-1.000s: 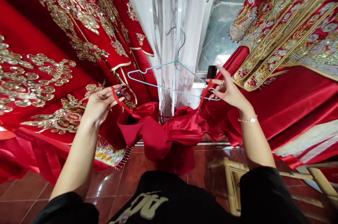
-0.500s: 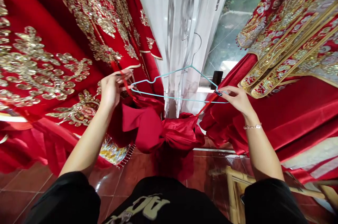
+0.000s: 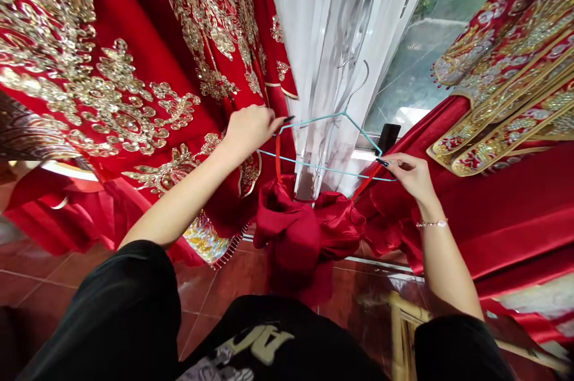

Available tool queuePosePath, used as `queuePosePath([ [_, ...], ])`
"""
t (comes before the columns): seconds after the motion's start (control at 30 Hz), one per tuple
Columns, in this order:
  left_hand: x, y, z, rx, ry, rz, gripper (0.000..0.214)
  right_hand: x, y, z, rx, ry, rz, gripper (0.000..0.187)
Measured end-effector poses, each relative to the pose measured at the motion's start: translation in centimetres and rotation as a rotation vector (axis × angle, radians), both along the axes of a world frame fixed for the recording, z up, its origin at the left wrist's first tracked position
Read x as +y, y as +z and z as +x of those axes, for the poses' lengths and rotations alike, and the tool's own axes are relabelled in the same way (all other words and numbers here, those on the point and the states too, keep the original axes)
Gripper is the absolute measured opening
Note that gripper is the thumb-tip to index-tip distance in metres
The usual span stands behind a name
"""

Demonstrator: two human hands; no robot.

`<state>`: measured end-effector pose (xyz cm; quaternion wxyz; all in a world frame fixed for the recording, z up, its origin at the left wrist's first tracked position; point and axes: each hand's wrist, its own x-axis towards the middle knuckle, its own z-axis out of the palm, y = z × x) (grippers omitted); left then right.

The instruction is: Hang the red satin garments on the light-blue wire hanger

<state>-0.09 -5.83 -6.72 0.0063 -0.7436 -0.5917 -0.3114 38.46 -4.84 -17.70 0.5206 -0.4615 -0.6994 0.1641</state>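
A thin light-blue wire hanger (image 3: 345,112) with a bare metal hook is held up in front of me. My left hand (image 3: 253,127) is closed at its left shoulder, fingertips pinching a red strap (image 3: 277,157) against the wire. The hanger's left end is partly hidden behind that hand. My right hand (image 3: 410,173) pinches the hanger's right end between thumb and fingers, where a second red strap (image 3: 362,187) runs down. Below the hanger, a red satin garment (image 3: 291,222) with a gathered, bow-like front hangs from the straps.
Red garments with gold beadwork (image 3: 130,94) hang close on my left. More beaded red garments (image 3: 502,100) hang on the right. Behind are a white curtain (image 3: 309,22), a window (image 3: 417,64) and a dark phone-like object (image 3: 390,137). A bamboo frame (image 3: 399,333) stands low right on red tiles.
My left hand has moved right and slightly up along the hanger, carrying the left strap inward to the hanger's shoulder. My right hand keeps its hold. The camera view has shifted left.
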Motion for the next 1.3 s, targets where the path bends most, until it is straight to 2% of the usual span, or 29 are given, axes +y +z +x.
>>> queuePosePath([
  [0.03,-1.0,-0.6,0.1,0.09,0.065,0.133,0.029,-0.3,-0.1,-0.2,0.015,-0.004,0.002,0.021],
  [0.07,-2.2,-1.5,0.2,0.162,0.072,0.243,0.029,-0.7,-0.1,-0.3,0.032,-0.007,0.0,0.02],
  [0.1,-3.5,-2.8,0.3,0.22,0.017,0.306,0.032,-1.1,-0.3,-0.4,0.047,-0.004,-0.004,0.02],
  [0.17,-5.7,-6.2,0.3,0.301,-0.265,0.254,0.031,-1.8,-1.1,-0.3,0.082,-0.003,0.012,0.024],
  [0.2,-6.6,-8.1,0.1,0.326,-0.419,0.111,0.028,-2.0,-1.7,-0.2,0.119,-0.023,0.046,0.028],
  [0.23,-7.1,-9.9,-0.2,0.318,-0.513,-0.058,0.024,-2.2,-2.6,0.0,0.175,-0.068,0.095,0.031],
  [0.3,-7.5,-12.9,-1.2,0.234,-0.582,-0.393,0.016,-2.3,-5.1,0.5,0.295,-0.205,0.163,0.035],
  [0.37,-7.1,-14.7,-2.4,0.106,-0.594,-0.622,0.018,-2.5,-8.2,0.9,0.314,-0.293,0.072,0.031],
  [0.4,-6.7,-15.1,-3.0,0.039,-0.598,-0.707,0.023,-2.7,-9.8,0.9,0.255,-0.275,-0.051,0.026],
  [0.5,-5.6,-15.1,-4.5,-0.09,-0.635,-0.91,0.036,-3.7,-13.7,0.6,0.046,-0.122,-0.421,0.017],
  [0.6,-5.0,-14.4,-5.5,-0.081,-0.746,-0.993,0.037,-4.6,-15.4,0.4,-0.044,-0.079,-0.596,0.016],
  [0.67,-4.8,-13.9,-5.8,-0.046,-0.811,-0.996,0.035,-4.8,-15.2,0.9,-0.026,-0.144,-0.593,0.01],
  [0.77,-4.7,-13.2,-5.9,0.011,-0.831,-0.994,0.035,-4.8,-14.0,1.7,0.022,-0.217,-0.587,0.006],
  [0.83,-4.8,-12.8,-5.8,0.016,-0.815,-0.963,0.031,-5.0,-12.9,2.0,0.186,-0.144,-0.622,0.004],
  [0.9,-4.7,-12.3,-5.7,-0.018,-0.773,-0.901,0.028,-5.3,-12.0,2.0,0.466,-0.003,-0.651,0.01],
  [0.97,-4.5,-11.9,-5.8,-0.055,-0.717,-0.851,0.029,-5.6,-11.2,1.8,0.723,0.093,-0.615,0.015],
  [1.03,-4.2,-11.7,-6.3,-0.065,-0.669,-0.835,0.034,-5.8,-10.5,1.6,0.815,0.102,-0.517,0.024],
  [1.17,-3.5,-12.3,-7.5,0.005,-0.645,-0.815,0.037,-5.8,-9.0,1.1,0.711,0.015,-0.3,0.047],
  [1.3,-3.4,-13.2,-8.1,0.139,-0.599,-0.667,0.03,-4.7,-8.0,0.8,0.521,-0.093,-0.202,0.064],
])
